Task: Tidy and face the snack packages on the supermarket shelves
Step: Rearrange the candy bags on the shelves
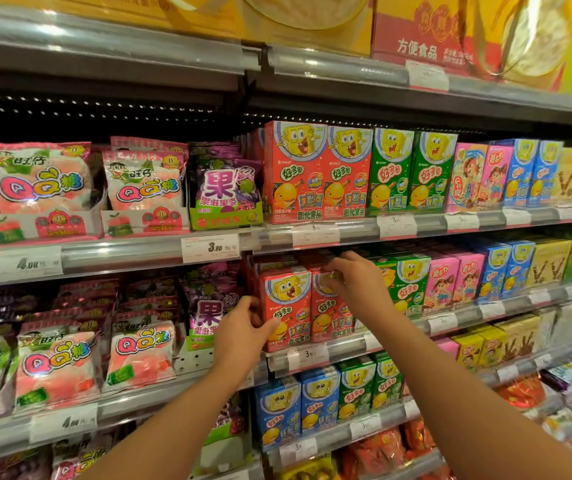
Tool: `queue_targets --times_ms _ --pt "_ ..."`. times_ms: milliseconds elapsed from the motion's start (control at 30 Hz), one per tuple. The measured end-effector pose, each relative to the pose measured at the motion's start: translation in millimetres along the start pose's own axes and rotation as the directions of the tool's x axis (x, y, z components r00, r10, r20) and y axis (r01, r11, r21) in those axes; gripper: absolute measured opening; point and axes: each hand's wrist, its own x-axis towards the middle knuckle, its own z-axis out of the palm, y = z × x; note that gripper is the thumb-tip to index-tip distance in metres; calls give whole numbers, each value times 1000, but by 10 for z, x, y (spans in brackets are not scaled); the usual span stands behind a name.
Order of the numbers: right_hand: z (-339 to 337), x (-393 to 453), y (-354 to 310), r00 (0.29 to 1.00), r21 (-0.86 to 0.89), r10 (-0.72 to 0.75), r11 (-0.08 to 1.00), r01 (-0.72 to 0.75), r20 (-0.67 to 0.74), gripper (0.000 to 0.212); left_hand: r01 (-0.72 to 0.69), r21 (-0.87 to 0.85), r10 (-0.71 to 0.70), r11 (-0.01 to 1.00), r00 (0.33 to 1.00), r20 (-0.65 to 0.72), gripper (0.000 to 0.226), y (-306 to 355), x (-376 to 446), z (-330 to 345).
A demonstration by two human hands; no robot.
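On the middle shelf [340, 344], just right of the upright divider, two red boxes stand side by side at the front edge. The left hand [243, 327] grips the left red box [286, 306] at its left edge, thumb on the front face and fingers curled round the side. The right hand [357, 285] rests on the upper part of the right red box [329, 317], fingers bent over its top front; whether they actually clamp the box or only press it cannot be told. Both boxes face forward, and the left one appears slightly tilted, so facing of this pair is judged to be in progress. On the shelf above, the upper red boxes [315, 171] and green boxes [412, 171] stand upright, flush and front-facing; that row looks finished. To the right of the hands, the green, pink and blue boxes appear reasonably aligned. Left of the divider, the candy bags [59, 362] on the middle shelf lean and overlap unevenly and probably need attention. Lower shelves are only partly visible and blurred; their condition cannot be judged.
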Motion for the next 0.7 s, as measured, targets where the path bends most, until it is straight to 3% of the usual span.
queue_targets --times_ms 200,367,500,600,700 --pt "72 -88 39 996 116 41 993 -31 -82 24 -18 -8 18 1000 1000 17 48 -8 -27 -67" --pt "-28 -91 13 1000 -32 -5 999 5 -7 34 -25 -10 26 1000 997 69 64 16 -64 -106" --pt "-139 -183 -3 998 -107 -44 993 40 -34 41 -19 -15 21 1000 997 81 80 51 -110 -201" --pt "-236 -280 -85 983 -152 -142 981 124 -119 26 -58 29 55 998 995 84 66 108 -181 -367" --pt "-407 -286 -299 925 -161 -260 962 222 -277 18 -228 176 218 958 973 79 38 168 -280 -695"
